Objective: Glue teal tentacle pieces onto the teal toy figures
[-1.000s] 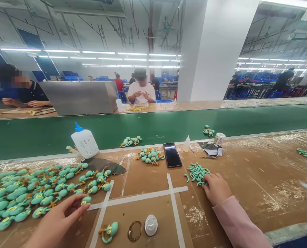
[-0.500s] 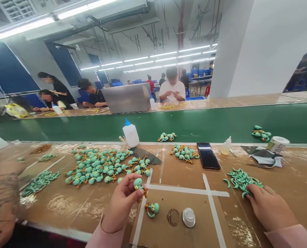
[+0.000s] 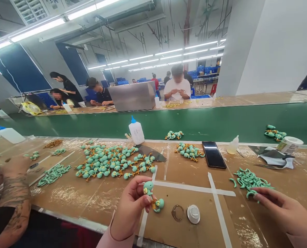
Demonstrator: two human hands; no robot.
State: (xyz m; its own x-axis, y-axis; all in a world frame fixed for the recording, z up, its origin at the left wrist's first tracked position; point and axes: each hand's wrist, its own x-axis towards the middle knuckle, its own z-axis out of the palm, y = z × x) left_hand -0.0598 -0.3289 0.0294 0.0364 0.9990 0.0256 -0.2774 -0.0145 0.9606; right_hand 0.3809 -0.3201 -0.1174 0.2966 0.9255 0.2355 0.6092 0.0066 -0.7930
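The left hand (image 3: 130, 206) is closed on a teal squid-shaped figurine (image 3: 148, 187), pinched between thumb and fingers above a taped cardboard mat (image 3: 169, 230). A second figurine (image 3: 158, 205) lies on the mat just beside it, near a wire ring (image 3: 177, 213) and a metal cap (image 3: 193, 214). The right hand (image 3: 283, 210), fingers extended, is at the edge of a pile of curved teal limbs (image 3: 249, 181); any grip cannot be confirmed. A large batch of teal figurines (image 3: 109, 160) lies to the left, and beyond it is a co-worker's tattooed forearm (image 3: 15, 196).
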